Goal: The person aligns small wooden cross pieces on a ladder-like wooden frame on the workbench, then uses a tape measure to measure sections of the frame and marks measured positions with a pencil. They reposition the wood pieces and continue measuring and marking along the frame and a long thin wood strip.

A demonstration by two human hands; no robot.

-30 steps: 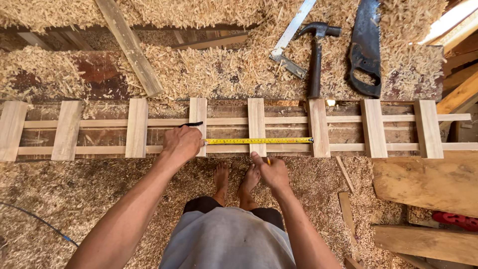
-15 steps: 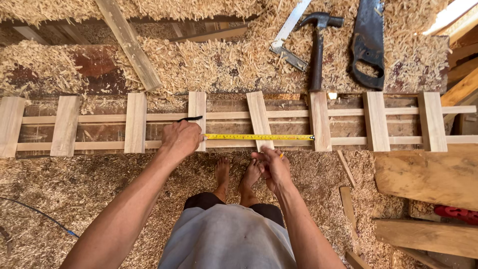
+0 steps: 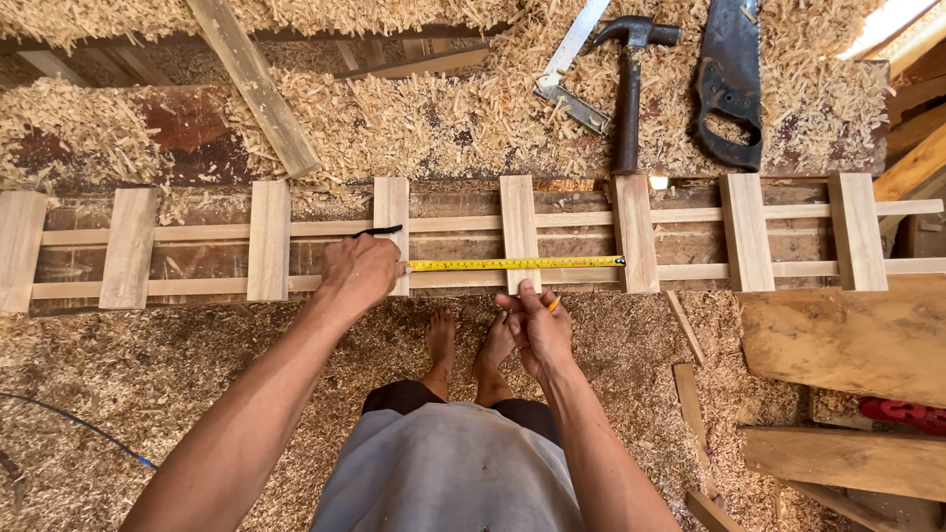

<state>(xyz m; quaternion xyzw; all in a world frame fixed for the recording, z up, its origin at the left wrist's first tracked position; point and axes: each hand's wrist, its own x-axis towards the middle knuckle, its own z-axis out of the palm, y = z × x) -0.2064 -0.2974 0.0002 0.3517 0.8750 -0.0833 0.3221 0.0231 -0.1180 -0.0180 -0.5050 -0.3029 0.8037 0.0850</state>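
A long wooden frame [image 3: 690,213] of two thin rails and several upright slats lies across a workbench. My left hand [image 3: 360,270] is shut on a tape measure case, pressed to the slat at the frame's middle left. Its yellow tape [image 3: 517,263] runs right along the lower rail to a slat edge. My right hand [image 3: 535,322] grips a pencil with an orange tip at the lower end of the middle slat [image 3: 519,232], which leans slightly.
A hammer [image 3: 628,91], a handsaw [image 3: 731,84] and a metal square [image 3: 570,65] lie on wood shavings behind the frame. A loose plank [image 3: 251,81] lies at the back left. Boards [image 3: 847,340] are stacked at the right. My bare feet stand on shavings.
The middle slat has shifted and tilted under my right hand, which has moved slightly right along the lower rail. My left hand stays on the tape case.
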